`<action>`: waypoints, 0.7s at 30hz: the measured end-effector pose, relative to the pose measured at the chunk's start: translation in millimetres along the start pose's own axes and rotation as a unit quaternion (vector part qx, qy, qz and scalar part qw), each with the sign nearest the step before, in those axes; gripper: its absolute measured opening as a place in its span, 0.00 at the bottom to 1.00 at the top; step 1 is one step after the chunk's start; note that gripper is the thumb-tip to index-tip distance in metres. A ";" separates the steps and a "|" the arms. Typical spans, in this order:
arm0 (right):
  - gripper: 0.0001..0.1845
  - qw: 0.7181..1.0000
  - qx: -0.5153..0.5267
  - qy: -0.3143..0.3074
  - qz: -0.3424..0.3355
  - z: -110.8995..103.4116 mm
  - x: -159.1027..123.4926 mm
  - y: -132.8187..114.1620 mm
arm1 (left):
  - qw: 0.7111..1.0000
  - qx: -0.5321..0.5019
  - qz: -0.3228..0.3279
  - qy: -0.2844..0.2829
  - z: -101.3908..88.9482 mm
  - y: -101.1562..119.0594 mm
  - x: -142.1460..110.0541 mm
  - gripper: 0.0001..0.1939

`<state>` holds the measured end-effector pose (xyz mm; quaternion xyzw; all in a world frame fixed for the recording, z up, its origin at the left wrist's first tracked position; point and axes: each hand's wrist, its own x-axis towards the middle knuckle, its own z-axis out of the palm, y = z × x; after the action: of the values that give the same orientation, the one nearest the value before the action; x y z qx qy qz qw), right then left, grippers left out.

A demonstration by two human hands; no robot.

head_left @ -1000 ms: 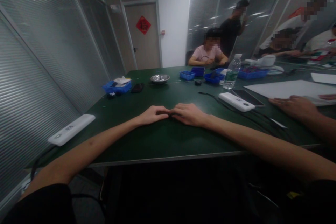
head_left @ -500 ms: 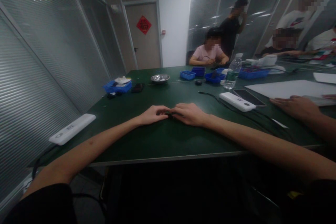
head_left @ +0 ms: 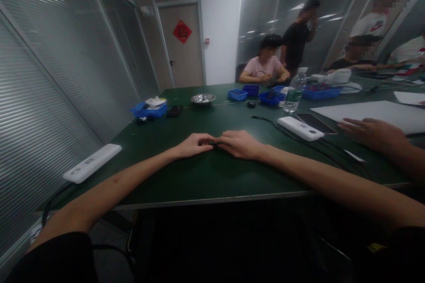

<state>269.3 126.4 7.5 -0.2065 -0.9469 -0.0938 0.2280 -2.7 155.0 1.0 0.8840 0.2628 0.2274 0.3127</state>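
Green table (head_left: 206, 177): my left hand (head_left: 192, 145) and right hand (head_left: 239, 143) pinch a small dark object (head_left: 213, 143) together (no readable writing, orientation unclear).

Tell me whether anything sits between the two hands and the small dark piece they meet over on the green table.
Nothing visible does. The left hand and right hand meet fingertip to fingertip on the green table, right at the small dark piece. Whether the fingers grip it is too small to tell.
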 end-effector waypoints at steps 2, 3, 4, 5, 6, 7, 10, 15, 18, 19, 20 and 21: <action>0.19 1.000 -0.001 -0.002 -0.001 0.6 -0.3 0.6 | 1.000 0.003 -0.003 0.000 0.2 -0.3 0.2 0.20; 0.19 1.000 -0.001 -0.003 0.000 0.7 -0.4 0.8 | 1.000 0.003 -0.002 0.000 0.5 -0.6 0.3 0.20; 0.19 1.000 -0.001 -0.004 0.000 0.6 -0.4 0.7 | 1.000 0.003 -0.001 0.000 0.8 -1.1 0.4 0.20; 0.19 1.000 -0.001 -0.006 0.001 0.4 -0.4 0.6 | 1.000 0.002 0.000 0.002 1.1 -1.5 0.4 0.19; 0.20 1.000 -0.002 -0.008 0.001 0.0 -0.4 0.3 | 1.000 0.002 0.000 0.004 1.4 -1.8 0.4 0.19; 0.20 1.000 -0.003 -0.011 0.001 -0.5 -0.3 0.0 | 1.000 0.003 -0.002 0.005 1.6 -2.1 0.3 0.19; 0.20 1.000 -0.010 -0.018 0.002 -2.4 0.0 -1.3 | 1.000 0.005 -0.012 0.008 1.9 -2.4 -0.1 0.20; 0.21 1.000 -0.015 -0.026 0.003 -5.3 0.4 -2.8 | 1.000 -0.001 -0.015 0.011 2.0 -2.5 -0.1 0.20; 0.20 1.000 -0.014 -0.026 -0.001 -5.4 0.6 -2.8 | 1.000 0.001 -0.020 0.012 1.9 -2.2 0.0 0.19; 0.20 1.000 -0.013 -0.026 -0.001 -5.2 0.6 -2.7 | 1.000 0.002 -0.022 0.015 1.8 -1.9 -0.1 0.19; 0.20 1.000 -0.013 -0.026 -0.002 -4.9 0.6 -2.5 | 1.000 0.004 -0.023 0.019 1.6 -1.5 -0.1 0.19; 0.20 1.000 -0.013 -0.026 -0.002 -4.6 0.6 -2.3 | 0.999 0.005 -0.024 0.022 1.2 -0.9 -0.1 0.19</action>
<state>269.7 123.3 11.6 -0.2101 -0.9515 -0.1006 0.2008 -2.4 155.0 -0.5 0.8739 0.2918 0.2383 0.3072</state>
